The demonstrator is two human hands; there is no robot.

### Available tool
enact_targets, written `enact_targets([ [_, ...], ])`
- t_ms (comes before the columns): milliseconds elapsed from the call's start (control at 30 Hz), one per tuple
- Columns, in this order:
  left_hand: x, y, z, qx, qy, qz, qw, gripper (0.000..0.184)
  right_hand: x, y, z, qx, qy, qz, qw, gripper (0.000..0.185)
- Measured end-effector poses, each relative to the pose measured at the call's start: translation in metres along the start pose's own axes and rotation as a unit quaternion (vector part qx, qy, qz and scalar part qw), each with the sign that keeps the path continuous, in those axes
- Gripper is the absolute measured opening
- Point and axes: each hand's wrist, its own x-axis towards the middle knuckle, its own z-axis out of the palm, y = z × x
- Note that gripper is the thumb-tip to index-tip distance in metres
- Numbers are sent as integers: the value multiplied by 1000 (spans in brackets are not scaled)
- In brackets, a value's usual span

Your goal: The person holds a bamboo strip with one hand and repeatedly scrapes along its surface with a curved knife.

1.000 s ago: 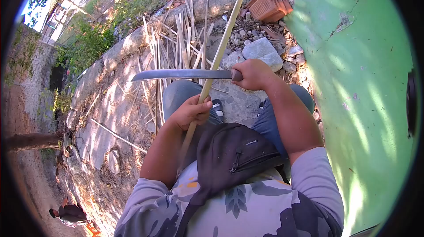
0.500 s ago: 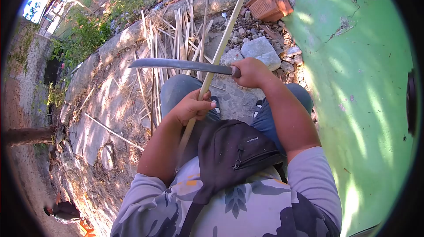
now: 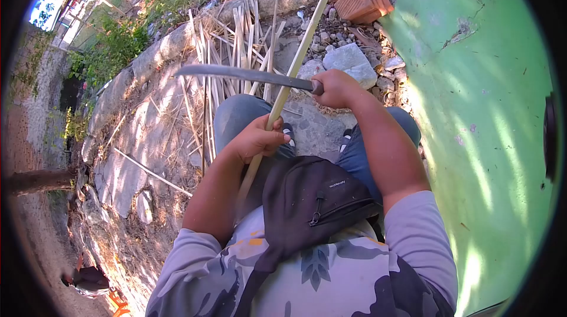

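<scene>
My right hand (image 3: pixel 336 89) is closed round the handle of a machete (image 3: pixel 248 76), whose long blade points left. The blade lies across a long pale strip of wood or bamboo (image 3: pixel 306 39), touching it or very close to it. Lower down, my left hand (image 3: pixel 260 137) grips that same strip, thumb across it. The strip slants from beside my body up and away to the top of the view. Its lower end is blurred near my left forearm.
Beyond my knees lies a pile of cut pale strips (image 3: pixel 239 51). A stone block (image 3: pixel 349 64), rubble and stacked clay tiles (image 3: pixel 361 4) stand by the green wall (image 3: pixel 472 110). A black bag (image 3: pixel 316 193) hangs at my front. Another person (image 3: pixel 88 280) is at lower left.
The machete and my right hand have shifted slightly toward me, the blade tilting a little more. My left hand still holds the strip in nearly the same place.
</scene>
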Motion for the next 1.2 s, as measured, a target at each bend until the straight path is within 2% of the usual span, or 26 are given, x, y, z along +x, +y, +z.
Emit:
enact_targets([
  [133, 1, -1, 1, 13, 13, 7, 1000, 34, 6, 15, -7, 92, 29, 105, 990, 20],
  [333, 5, -3, -1, -1, 7, -7, 1000, 36, -1, 1, 10, 57, -8, -22, 998, 21],
  [433, 5, -6, 3, 55, 16, 19, 998, 37, -8, -10, 2, -17, -33, -34, 999, 21],
  [533, 12, -10, 8, 116, 59, 29, 991, 37, 2, -1, 5, 28, -109, 30, 993, 21],
  [733, 11, -10, 8, 118, 61, 26, 991, 38, -8, -18, -7, -6, -98, 54, 994, 26],
  [833, 9, -11, 6, 113, 45, 27, 992, 38, -17, -18, -1, -28, -38, -8, 999, 18],
  [933, 13, -12, 8, 170, 59, 23, 983, 38, -17, -15, -5, -14, -83, 23, 996, 17],
  [1033, 17, -14, 9, 186, 90, 34, 978, 38, -3, -8, -1, 28, -162, 68, 984, 27],
  [1133, 13, -10, 8, 177, 75, 23, 981, 38, -2, -6, 1, 33, -136, 47, 989, 26],
  [1200, 11, -12, 5, 156, 71, 26, 985, 38, -6, -10, 5, 23, -92, 8, 995, 17],
])
